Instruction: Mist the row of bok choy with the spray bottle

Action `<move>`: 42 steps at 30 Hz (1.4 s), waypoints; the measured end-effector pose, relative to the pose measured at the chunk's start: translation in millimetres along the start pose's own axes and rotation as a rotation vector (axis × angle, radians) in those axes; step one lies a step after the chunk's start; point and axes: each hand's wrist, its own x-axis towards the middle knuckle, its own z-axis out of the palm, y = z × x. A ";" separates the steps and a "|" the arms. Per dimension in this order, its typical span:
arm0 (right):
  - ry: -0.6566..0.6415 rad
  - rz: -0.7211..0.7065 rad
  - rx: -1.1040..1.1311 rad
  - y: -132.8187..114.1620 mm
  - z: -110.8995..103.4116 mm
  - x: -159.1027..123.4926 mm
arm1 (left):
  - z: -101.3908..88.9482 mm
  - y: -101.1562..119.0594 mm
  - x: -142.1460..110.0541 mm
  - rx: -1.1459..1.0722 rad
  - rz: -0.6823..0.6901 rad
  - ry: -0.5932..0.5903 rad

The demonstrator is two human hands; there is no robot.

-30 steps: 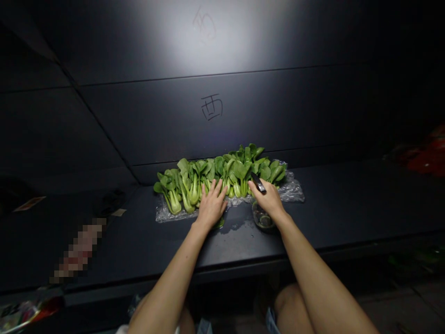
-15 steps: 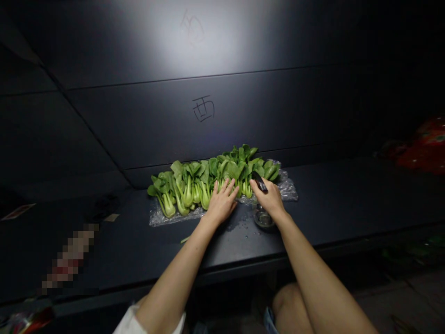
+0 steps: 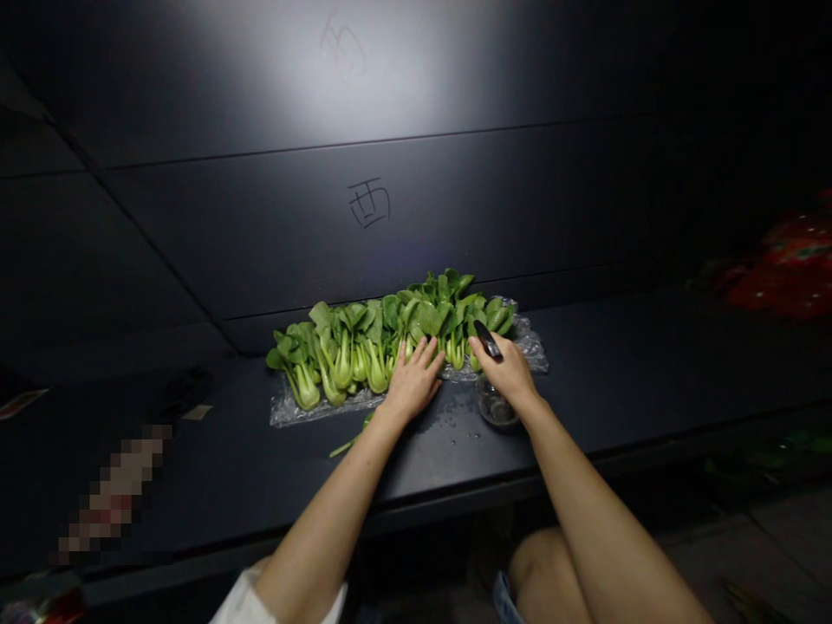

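Several heads of green bok choy [image 3: 343, 360] lie side by side, leaves toward the back panel, on a sheet of clear plastic [image 3: 295, 411]. My left hand [image 3: 414, 379] rests with fingers spread over the lower stalks near the middle of the row. In my right hand [image 3: 510, 371] is a spray bottle with a black trigger head [image 3: 487, 341] and a clear, rounded body [image 3: 497, 407]. It stands close in front of the right end of the row. Water drops [image 3: 463, 436] dot the dark surface between my hands. A loose leaf stalk [image 3: 347, 445] lies beside my left forearm.
A dark panel [image 3: 455, 208] with a handwritten character rises behind the shelf [image 3: 624, 381]. A small card [image 3: 198, 412] and a pixelated patch lie to the left. Red packages [image 3: 786, 269] are at the far right. The shelf's front edge runs above my knee.
The view has shifted slightly, so the bok choy and panel appear a little further left. More of the loose leaf stalk shows by my left forearm. Both hands keep nearly the same pose.
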 end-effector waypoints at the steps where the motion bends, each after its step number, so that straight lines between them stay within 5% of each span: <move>1: -0.006 -0.001 -0.011 0.1 0.5 0.5 | 0.6 -0.2 -0.1 -0.001 0.000 0.004; 42: -0.018 -0.001 -0.007 -8.0 6.0 -1.5 | -3.1 -2.3 -10.4 -0.018 -0.073 -0.005</move>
